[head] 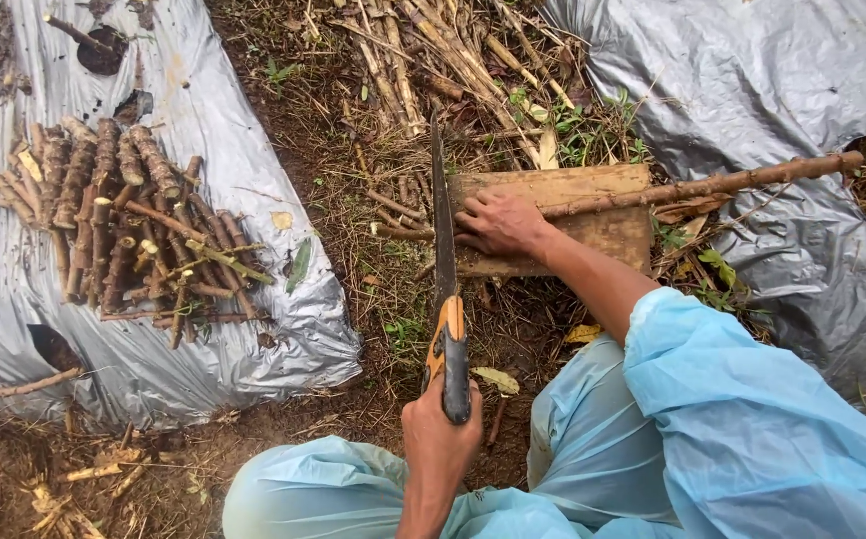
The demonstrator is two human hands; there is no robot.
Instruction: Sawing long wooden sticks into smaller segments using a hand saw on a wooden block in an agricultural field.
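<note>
Bare soil littered with dry stalks and weeds fills the middle of the frame, flanked by grey plastic sheeting (253,180) at the left and upper right. Down at the lower centre, the left hand (440,431) is clamped around the orange-and-black handle of a hand saw (445,289), blade running straight up the frame with its tip near the loose stalk pile (433,50) at the top. Just right of the blade, the right hand (501,222) presses palm-down, fingers spread and curled, pinning a long knobbly stem (712,184) onto a flat wooden board (608,232) lying on the ground. That stem stretches from the hand out to the right, its far end resting over the sheeting at the upper right. The saw blade stands right beside the board's left edge, at the stem's near end. Over on the left sheet, a heap of short cut stem pieces (124,220) lies piled together. Light blue raincoat (752,419) sleeves and knees fill the bottom right.
</note>
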